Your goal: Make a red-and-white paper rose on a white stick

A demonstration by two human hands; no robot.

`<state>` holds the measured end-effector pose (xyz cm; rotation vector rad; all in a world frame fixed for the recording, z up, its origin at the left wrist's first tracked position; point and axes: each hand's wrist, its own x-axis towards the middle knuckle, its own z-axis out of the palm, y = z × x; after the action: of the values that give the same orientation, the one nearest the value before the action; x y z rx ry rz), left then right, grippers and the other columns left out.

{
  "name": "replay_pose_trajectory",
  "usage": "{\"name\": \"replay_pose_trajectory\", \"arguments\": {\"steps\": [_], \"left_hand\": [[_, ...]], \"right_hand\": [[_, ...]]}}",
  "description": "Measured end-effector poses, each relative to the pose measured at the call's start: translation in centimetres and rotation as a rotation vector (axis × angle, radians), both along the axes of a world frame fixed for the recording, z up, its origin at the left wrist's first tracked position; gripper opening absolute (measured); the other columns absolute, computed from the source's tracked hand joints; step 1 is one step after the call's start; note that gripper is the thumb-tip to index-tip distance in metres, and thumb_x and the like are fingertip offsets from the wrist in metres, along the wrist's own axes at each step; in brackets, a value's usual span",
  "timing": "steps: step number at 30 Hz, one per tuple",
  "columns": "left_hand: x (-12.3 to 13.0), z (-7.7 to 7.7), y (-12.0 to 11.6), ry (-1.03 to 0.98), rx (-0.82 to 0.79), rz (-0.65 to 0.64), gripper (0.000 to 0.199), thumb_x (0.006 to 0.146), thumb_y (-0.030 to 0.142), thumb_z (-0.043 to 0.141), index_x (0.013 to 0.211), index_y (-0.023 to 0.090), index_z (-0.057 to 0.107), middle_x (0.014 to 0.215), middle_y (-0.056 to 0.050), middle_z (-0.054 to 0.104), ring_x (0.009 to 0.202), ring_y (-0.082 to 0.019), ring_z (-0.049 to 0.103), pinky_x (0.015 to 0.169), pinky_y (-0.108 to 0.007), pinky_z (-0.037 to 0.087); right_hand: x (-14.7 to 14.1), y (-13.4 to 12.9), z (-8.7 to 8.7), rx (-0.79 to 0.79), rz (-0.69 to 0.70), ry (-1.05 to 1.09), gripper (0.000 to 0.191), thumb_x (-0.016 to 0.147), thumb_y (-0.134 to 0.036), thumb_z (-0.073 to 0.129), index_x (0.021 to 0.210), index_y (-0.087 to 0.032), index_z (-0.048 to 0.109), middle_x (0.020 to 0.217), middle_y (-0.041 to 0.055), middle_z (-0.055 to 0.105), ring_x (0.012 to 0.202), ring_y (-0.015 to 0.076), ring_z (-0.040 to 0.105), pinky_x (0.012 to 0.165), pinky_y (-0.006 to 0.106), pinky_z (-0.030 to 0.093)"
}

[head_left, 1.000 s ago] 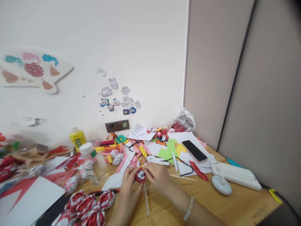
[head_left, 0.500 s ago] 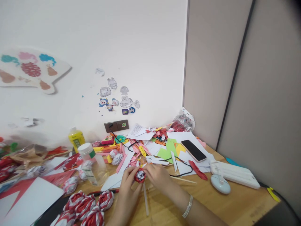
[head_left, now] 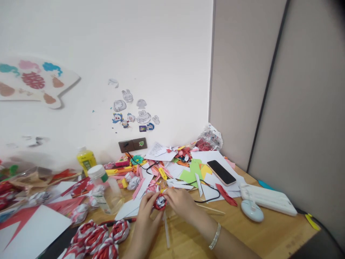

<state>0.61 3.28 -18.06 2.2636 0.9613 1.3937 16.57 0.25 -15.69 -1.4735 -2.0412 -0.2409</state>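
Note:
Between my two hands, just above the wooden table, is a small red-and-white paper rose [head_left: 160,202], its spiral centre facing me. My left hand [head_left: 147,212] grips it from the left with fingers curled round its edge. The fingertips of my right hand [head_left: 176,201] are closed on its upper right rim. A thin whitish stick [head_left: 166,229] runs down below the rose; whether it is joined to the flower cannot be made out. Several finished-looking red-and-white paper roses [head_left: 97,237] lie in a cluster left of my left forearm.
A clear jar with a white lid [head_left: 98,172] and a yellow bottle [head_left: 86,160] stand at left. Paper scraps cover the back, with a phone [head_left: 221,172] on white sheets. At right lie a white device [head_left: 272,199] and a wooden stick [head_left: 211,208].
Both hands stay on the paper rose, with only a very slight shift of the fingers. The whole view has moved a little.

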Motion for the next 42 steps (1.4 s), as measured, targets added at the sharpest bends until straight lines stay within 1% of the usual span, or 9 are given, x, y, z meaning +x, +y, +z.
{"name": "replay_pose_trajectory", "arguments": {"steps": [3,5,12,19,23,27,30,37,42], "left_hand": [[0.0,0.1,0.1,0.014,0.038,0.003,0.034,0.076,0.024,0.057,0.110,0.020,0.061,0.104,-0.010,0.058,0.100,-0.025,0.058,0.087,-0.042,0.050],[0.0,0.2,0.0,0.022,0.058,0.009,0.035,0.076,0.023,0.057,0.110,0.021,0.061,0.104,-0.009,0.058,0.100,-0.024,0.058,0.087,-0.041,0.050],[-0.1,0.5,-0.4,0.056,0.082,0.034,0.035,0.077,0.021,0.054,0.112,0.021,0.060,0.106,-0.010,0.057,0.101,-0.024,0.058,0.088,-0.040,0.050],[0.0,0.4,-0.2,0.075,0.110,0.031,0.034,0.077,0.020,0.053,0.111,0.022,0.059,0.105,-0.009,0.057,0.098,-0.023,0.059,0.084,-0.039,0.052],[-0.1,0.2,0.0,0.078,0.135,0.036,0.034,0.077,0.021,0.053,0.110,0.020,0.060,0.104,-0.010,0.058,0.098,-0.024,0.060,0.084,-0.039,0.052],[-0.2,0.2,0.0,0.092,0.108,0.029,0.035,0.077,0.021,0.054,0.112,0.020,0.059,0.106,-0.010,0.058,0.101,-0.024,0.059,0.087,-0.039,0.051],[-0.2,0.0,0.0,0.068,0.089,0.029,0.035,0.077,0.023,0.055,0.111,0.022,0.060,0.107,-0.010,0.058,0.101,-0.025,0.059,0.088,-0.041,0.051],[-0.2,-0.5,0.4,0.043,0.034,0.015,0.035,0.076,0.024,0.057,0.111,0.023,0.060,0.107,-0.010,0.057,0.104,-0.025,0.057,0.089,-0.042,0.050],[-0.2,0.0,0.2,0.013,0.050,0.028,0.035,0.076,0.024,0.057,0.110,0.022,0.060,0.105,-0.009,0.057,0.101,-0.025,0.058,0.088,-0.043,0.050]], "right_hand": [[-0.2,-0.3,0.4,0.026,-0.022,0.048,0.014,0.090,-0.022,0.049,0.102,-0.017,0.056,0.089,0.0053,0.069,0.073,0.0186,0.065,0.059,0.025,0.040],[-0.2,-0.5,0.6,0.057,-0.029,0.106,0.016,0.089,-0.023,0.052,0.104,-0.018,0.055,0.091,0.0050,0.069,0.076,0.0185,0.065,0.062,0.025,0.040],[-0.3,-0.5,0.2,0.118,-0.049,0.168,0.008,0.087,-0.025,0.054,0.083,-0.019,0.058,0.073,0.0014,0.066,0.063,0.0154,0.060,0.056,0.024,0.033],[-0.5,-0.2,0.1,0.074,-0.083,0.234,0.007,0.084,-0.024,0.059,0.079,-0.020,0.059,0.070,-0.0004,0.066,0.063,0.0145,0.060,0.056,0.023,0.033],[-0.4,-0.2,0.1,0.102,-0.049,0.153,0.011,0.087,-0.022,0.055,0.077,-0.019,0.058,0.071,0.0000,0.066,0.065,0.0143,0.059,0.057,0.023,0.033],[-0.2,-0.2,-0.4,0.190,0.001,-0.020,0.017,0.091,-0.018,0.045,0.079,-0.018,0.057,0.073,0.0032,0.064,0.066,0.0160,0.058,0.057,0.025,0.035],[-0.1,-0.1,-0.7,0.225,0.004,-0.084,0.018,0.092,-0.015,0.043,0.080,-0.017,0.056,0.072,0.0044,0.063,0.065,0.0170,0.058,0.057,0.026,0.037],[0.0,0.0,-0.8,0.189,0.031,-0.113,0.012,0.090,-0.014,0.046,0.087,-0.016,0.058,0.072,0.0052,0.065,0.065,0.0174,0.060,0.057,0.026,0.038],[-0.1,-0.7,0.3,0.129,0.038,0.017,0.014,0.090,-0.018,0.046,0.094,-0.018,0.059,0.078,0.0039,0.068,0.069,0.0168,0.062,0.061,0.025,0.038]]}}
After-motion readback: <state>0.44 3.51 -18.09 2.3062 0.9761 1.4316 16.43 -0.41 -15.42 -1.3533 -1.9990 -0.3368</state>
